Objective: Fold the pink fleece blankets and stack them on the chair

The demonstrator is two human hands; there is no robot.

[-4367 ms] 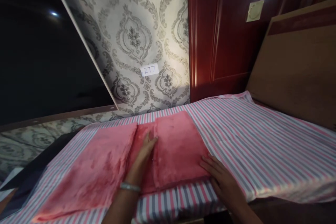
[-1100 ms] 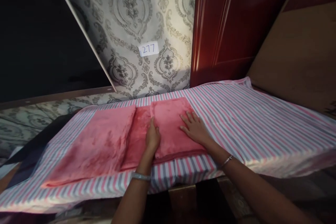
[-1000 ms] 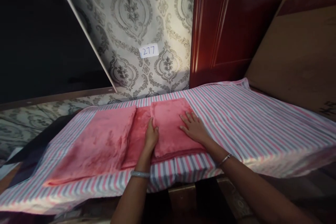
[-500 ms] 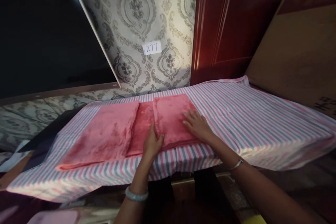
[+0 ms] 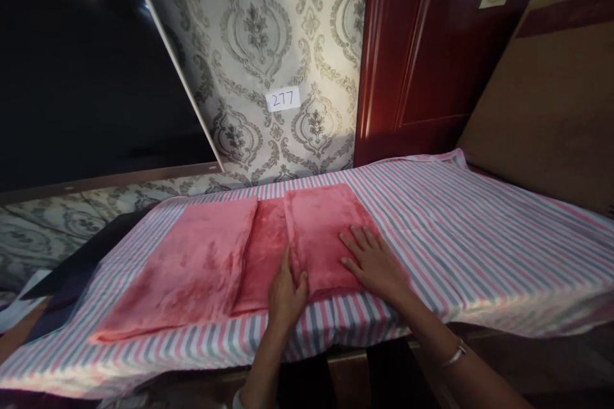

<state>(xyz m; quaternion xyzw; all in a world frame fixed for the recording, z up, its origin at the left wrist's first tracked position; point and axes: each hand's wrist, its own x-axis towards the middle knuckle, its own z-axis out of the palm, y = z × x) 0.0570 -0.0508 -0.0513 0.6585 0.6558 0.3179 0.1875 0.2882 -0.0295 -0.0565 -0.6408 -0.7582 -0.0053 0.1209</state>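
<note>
right then, here we are over a pink plush blanket (image 5: 320, 236) laid out in folded panels on a striped sheet (image 5: 484, 236). the left hand (image 5: 286, 297) stands on its edge, fingers together in a narrow, straight shape, tight against the near corner of the right-hand panel and not closed around anything. over on the other side, the right hand (image 5: 374, 266) is wide and flat, fingers spread, resting on that same panel near its lower right corner, with a thin bangle (image 5: 453, 353) on the wrist. the blanket sits toward the far edge of the sheet, its left panel lying beside a deeper pink strip in the middle. behind all that, grey damask wallpaper (image 5: 254, 32) with a paper label reading 277 (image 5: 283, 99), a glossy red door (image 5: 407, 57), and a brown board (image 5: 561, 96) leaning on the right.
</note>
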